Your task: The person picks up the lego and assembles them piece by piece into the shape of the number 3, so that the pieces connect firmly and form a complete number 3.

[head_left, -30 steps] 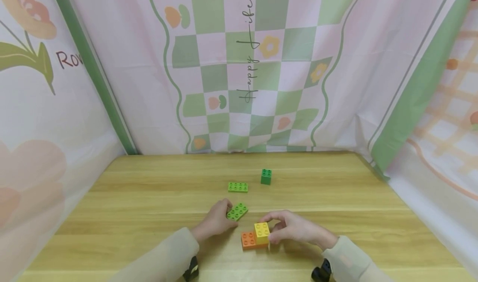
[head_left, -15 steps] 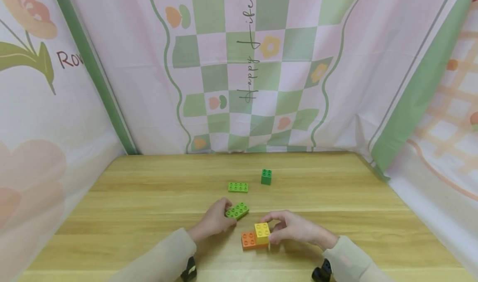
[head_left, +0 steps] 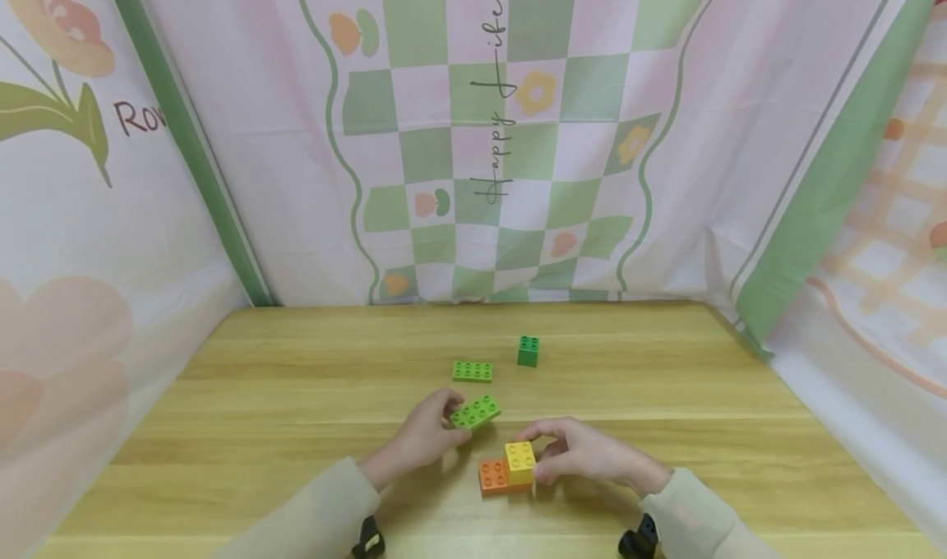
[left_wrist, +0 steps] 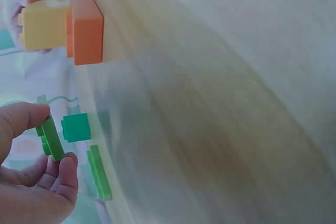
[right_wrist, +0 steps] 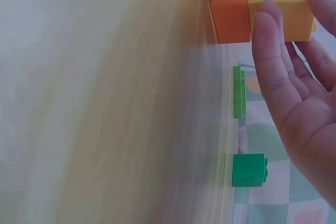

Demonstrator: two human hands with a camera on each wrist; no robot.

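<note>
The left hand [head_left: 423, 434] pinches a flat green brick [head_left: 477, 413]; the right hand [head_left: 584, 454] holds a yellow block [head_left: 520, 460] on an orange block [head_left: 491, 478].

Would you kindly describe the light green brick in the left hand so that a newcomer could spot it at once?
Start at the wooden table, then find the person's left hand above it. Pinched in that hand is a flat, studded, light green brick. Its look-alike lies on the table just beyond, whereas this one is held, at a slant.
</note>
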